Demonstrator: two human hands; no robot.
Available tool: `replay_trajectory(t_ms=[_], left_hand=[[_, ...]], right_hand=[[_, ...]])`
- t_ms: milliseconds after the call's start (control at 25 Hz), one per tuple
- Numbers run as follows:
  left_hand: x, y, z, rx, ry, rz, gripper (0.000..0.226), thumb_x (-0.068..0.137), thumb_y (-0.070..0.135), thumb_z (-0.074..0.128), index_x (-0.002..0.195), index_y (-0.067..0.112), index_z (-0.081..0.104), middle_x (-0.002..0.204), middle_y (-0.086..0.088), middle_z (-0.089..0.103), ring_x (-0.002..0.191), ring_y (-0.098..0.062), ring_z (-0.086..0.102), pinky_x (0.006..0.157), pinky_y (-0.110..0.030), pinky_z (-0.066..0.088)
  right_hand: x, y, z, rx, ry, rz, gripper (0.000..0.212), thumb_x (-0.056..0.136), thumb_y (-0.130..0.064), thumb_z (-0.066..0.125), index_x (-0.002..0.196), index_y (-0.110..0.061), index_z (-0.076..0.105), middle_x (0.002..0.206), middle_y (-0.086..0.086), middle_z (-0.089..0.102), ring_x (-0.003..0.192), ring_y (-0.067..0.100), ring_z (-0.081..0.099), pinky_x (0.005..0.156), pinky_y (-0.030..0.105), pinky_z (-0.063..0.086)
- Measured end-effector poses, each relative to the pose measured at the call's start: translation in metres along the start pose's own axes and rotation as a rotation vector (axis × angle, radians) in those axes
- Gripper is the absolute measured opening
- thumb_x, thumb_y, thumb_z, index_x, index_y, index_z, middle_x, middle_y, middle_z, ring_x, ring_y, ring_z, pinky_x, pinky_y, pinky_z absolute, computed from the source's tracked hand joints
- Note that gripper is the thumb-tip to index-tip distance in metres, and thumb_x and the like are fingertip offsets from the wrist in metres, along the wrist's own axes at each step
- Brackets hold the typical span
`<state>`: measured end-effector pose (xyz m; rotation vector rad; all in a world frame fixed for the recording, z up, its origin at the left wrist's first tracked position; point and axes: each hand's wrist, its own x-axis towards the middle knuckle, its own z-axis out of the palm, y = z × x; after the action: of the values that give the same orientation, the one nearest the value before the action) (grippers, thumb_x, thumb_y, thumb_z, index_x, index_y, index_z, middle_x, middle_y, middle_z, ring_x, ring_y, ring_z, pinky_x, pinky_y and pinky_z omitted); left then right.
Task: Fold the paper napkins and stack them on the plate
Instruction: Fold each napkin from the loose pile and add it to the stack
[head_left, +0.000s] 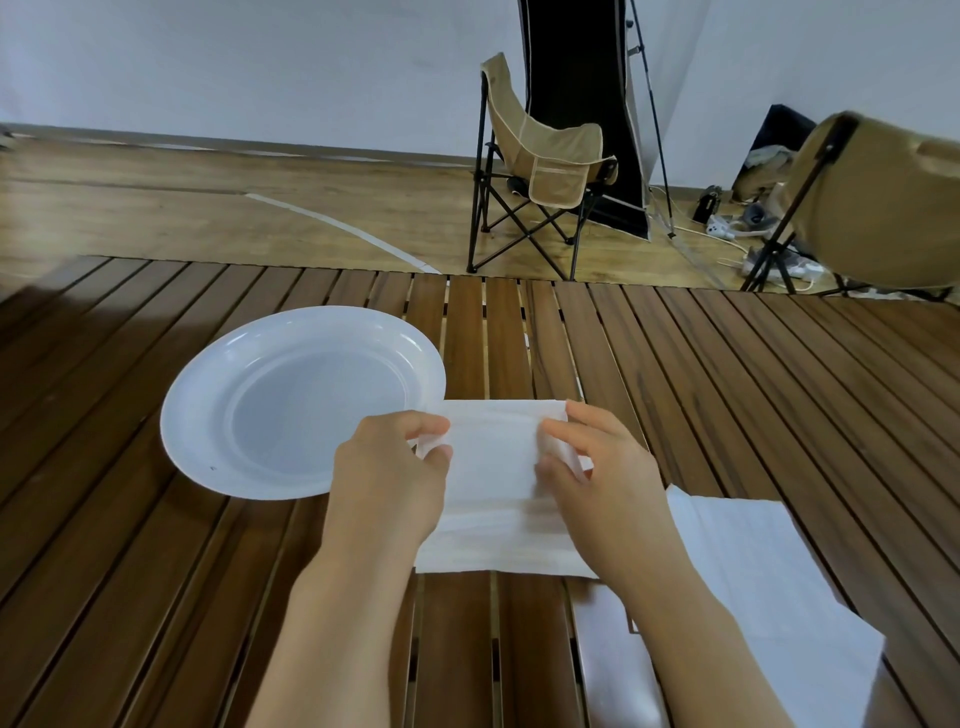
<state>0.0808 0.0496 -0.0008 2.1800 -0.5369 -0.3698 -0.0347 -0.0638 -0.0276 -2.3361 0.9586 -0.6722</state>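
Observation:
A white paper napkin (496, 467) lies on the slatted wooden table, just right of an empty white plate (208, 415). My left hand (389, 478) pinches the napkin's left edge, lifting it slightly. My right hand (597, 467) pinches the right edge, which curls up between thumb and fingers. The napkin's far edge touches the plate's rim. A second flat white napkin pile (753, 597) lies at the near right, partly under my right forearm.
The brown slatted table (753, 374) has gaps between its slats. Beyond its far edge stand a tan folding chair (540, 166), a second tan chair (872, 202) at the right, a black panel, and cables on the wooden floor.

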Motion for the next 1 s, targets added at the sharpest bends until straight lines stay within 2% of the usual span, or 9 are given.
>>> replay_trajectory(t_ms=[120,200,280,360,440,480,640,840,1000], left_hand=[[0.001,-0.002,0.001,0.004,-0.030,0.009,0.030,0.094,0.021,0.056,0.121,0.033,0.061,0.129,0.008,0.051,0.097,-0.005,0.040,0.083,-0.020,0.039],[0.002,-0.003,0.002,0.019,-0.072,0.006,0.034,0.095,0.021,0.054,0.126,0.035,0.057,0.135,0.007,0.048,0.101,-0.007,0.043,0.081,-0.020,0.040],[0.003,-0.004,0.003,0.055,-0.133,0.005,0.038,0.097,0.021,0.050,0.133,0.036,0.051,0.143,0.007,0.043,0.117,-0.013,0.046,0.091,-0.024,0.041],[0.004,-0.005,0.004,0.128,-0.192,0.033,0.042,0.100,0.022,0.044,0.140,0.036,0.043,0.150,0.005,0.035,0.133,-0.017,0.038,0.103,-0.028,0.035],[0.004,-0.005,0.004,0.200,-0.231,0.070,0.045,0.102,0.023,0.038,0.144,0.037,0.035,0.153,0.006,0.029,0.139,-0.018,0.030,0.109,-0.029,0.029],[0.004,-0.006,0.004,0.223,-0.244,0.081,0.046,0.102,0.023,0.036,0.145,0.037,0.032,0.154,0.006,0.028,0.140,-0.017,0.029,0.110,-0.028,0.027],[0.009,-0.010,0.007,0.236,-0.236,0.102,0.046,0.103,0.022,0.032,0.147,0.036,0.029,0.153,0.006,0.029,0.139,-0.017,0.028,0.111,-0.029,0.026],[0.014,-0.013,0.010,0.230,-0.234,0.090,0.045,0.103,0.023,0.034,0.146,0.037,0.032,0.151,0.005,0.033,0.137,-0.018,0.033,0.109,-0.030,0.031],[0.013,-0.010,0.012,0.241,-0.255,0.085,0.045,0.102,0.024,0.035,0.146,0.035,0.032,0.153,0.005,0.031,0.139,-0.017,0.032,0.110,-0.029,0.029]], right_hand=[[0.002,0.004,0.002,-0.052,-0.071,0.005,0.022,0.096,-0.016,0.053,0.115,-0.014,0.064,0.128,-0.008,0.052,0.100,-0.006,0.040,0.071,-0.006,0.028],[0.002,0.005,0.003,-0.147,-0.145,-0.022,0.029,0.098,-0.019,0.048,0.125,-0.015,0.057,0.137,-0.005,0.047,0.109,-0.002,0.042,0.081,-0.005,0.029],[0.002,0.006,0.006,-0.242,-0.194,-0.027,0.036,0.100,-0.021,0.044,0.136,-0.018,0.047,0.150,-0.004,0.034,0.127,0.006,0.041,0.096,0.007,0.030],[0.000,0.004,0.007,-0.305,-0.170,-0.029,0.036,0.100,-0.022,0.040,0.137,-0.021,0.044,0.160,-0.006,0.014,0.138,0.015,0.033,0.106,0.023,0.035],[-0.002,0.003,0.009,-0.351,-0.151,-0.068,0.038,0.101,-0.021,0.036,0.139,-0.021,0.042,0.162,-0.006,-0.001,0.148,0.021,0.015,0.112,0.035,0.030],[-0.003,0.003,0.010,-0.364,-0.168,-0.081,0.041,0.102,-0.021,0.033,0.143,-0.022,0.037,0.162,-0.007,-0.004,0.149,0.020,0.008,0.115,0.036,0.026],[-0.002,0.012,0.013,-0.305,-0.272,-0.032,0.050,0.104,-0.029,0.022,0.153,-0.023,0.015,0.161,-0.009,0.009,0.147,0.013,0.016,0.118,0.030,0.024],[-0.002,0.017,0.007,-0.270,-0.298,-0.025,0.048,0.104,-0.033,0.023,0.152,-0.027,0.019,0.159,-0.012,0.015,0.143,0.012,0.028,0.114,0.028,0.029],[-0.001,0.018,0.008,-0.348,-0.349,0.022,0.048,0.104,-0.034,0.021,0.152,-0.029,0.018,0.159,-0.012,0.017,0.145,0.011,0.023,0.118,0.040,0.023]])
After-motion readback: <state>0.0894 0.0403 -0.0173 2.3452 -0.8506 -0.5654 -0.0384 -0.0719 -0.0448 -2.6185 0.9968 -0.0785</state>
